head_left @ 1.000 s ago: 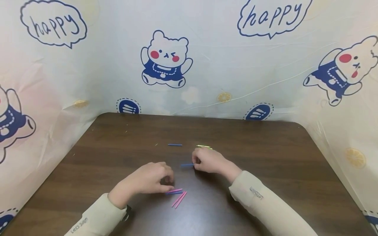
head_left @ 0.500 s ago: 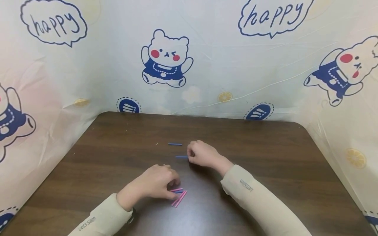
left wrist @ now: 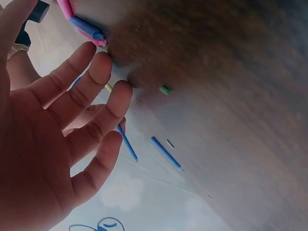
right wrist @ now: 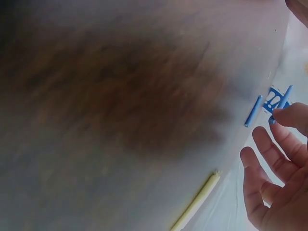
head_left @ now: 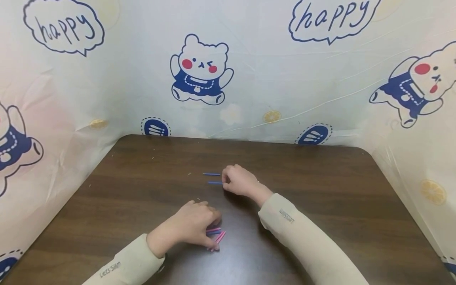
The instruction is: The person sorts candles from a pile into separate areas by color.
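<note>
In the head view, my right hand (head_left: 242, 181) pinches one end of a thin blue stick (head_left: 215, 182) between thumb and index finger. The right wrist view shows this held stick (right wrist: 285, 97) pointing upward, the other fingers loosely bent. A second blue stick (head_left: 211, 174) lies just beyond it, nearly parallel. Lower on the table, my left hand (head_left: 192, 223) hovers with relaxed, spread fingers over pink sticks (head_left: 220, 237) and a blue stick (head_left: 215, 232), its thumb over the pink ones. In the left wrist view its fingers (left wrist: 98, 110) are bent loosely, away from the bundle.
A yellow stick (right wrist: 196, 201) lies on the table in the right wrist view. Tiny green bits (left wrist: 165, 90) are scattered on the brown tabletop (head_left: 320, 182). A printed curtain (head_left: 256, 75) hangs around the table's back and sides.
My right hand has carried the blue stick away from me and leftward, beside the other blue stick. My left hand has shifted slightly right and nearer, its thumb moving over the pink sticks.
</note>
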Available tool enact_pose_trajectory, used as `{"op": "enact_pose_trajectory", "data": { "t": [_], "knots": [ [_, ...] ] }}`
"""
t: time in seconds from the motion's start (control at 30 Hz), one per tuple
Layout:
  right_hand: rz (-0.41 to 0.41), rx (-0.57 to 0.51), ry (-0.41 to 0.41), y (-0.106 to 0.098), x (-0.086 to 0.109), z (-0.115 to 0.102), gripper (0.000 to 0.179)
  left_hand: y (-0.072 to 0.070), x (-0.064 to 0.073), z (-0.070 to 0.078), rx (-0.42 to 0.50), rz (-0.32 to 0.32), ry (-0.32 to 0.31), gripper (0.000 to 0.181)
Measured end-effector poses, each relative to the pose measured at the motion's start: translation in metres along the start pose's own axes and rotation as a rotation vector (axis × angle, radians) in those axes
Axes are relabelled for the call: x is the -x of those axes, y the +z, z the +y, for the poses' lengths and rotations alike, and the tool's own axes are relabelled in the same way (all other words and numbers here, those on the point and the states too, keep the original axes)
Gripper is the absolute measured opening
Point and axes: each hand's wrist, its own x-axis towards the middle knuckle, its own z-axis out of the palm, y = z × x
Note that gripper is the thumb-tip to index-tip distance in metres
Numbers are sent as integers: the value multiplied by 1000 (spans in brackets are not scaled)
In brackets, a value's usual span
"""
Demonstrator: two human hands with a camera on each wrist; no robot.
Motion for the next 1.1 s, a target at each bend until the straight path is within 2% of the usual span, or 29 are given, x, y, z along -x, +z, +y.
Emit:
{"op": "enact_pose_trajectory", "data": {
  "t": [0.2, 0.47, 0.7, 0.83, 1.1],
  "knots": [
    [15, 31, 2, 8, -14, -1, 4, 0, 1, -3, -4, -2, 19, 50],
    [7, 20, 54, 12, -25, -2, 4, -2, 5, -5, 49, -12, 55, 45],
    [8, 7, 84, 9, -32, -3, 3, -2, 7, -4, 50, -33, 57, 40],
    [6, -4, 96, 9, -34, -4, 7, -3, 8, -6, 83, -44, 60, 34],
    [1, -5, 119, 10, -38, -5, 8, -6, 11, -13, 130, -42, 106, 28]
  ]
}}
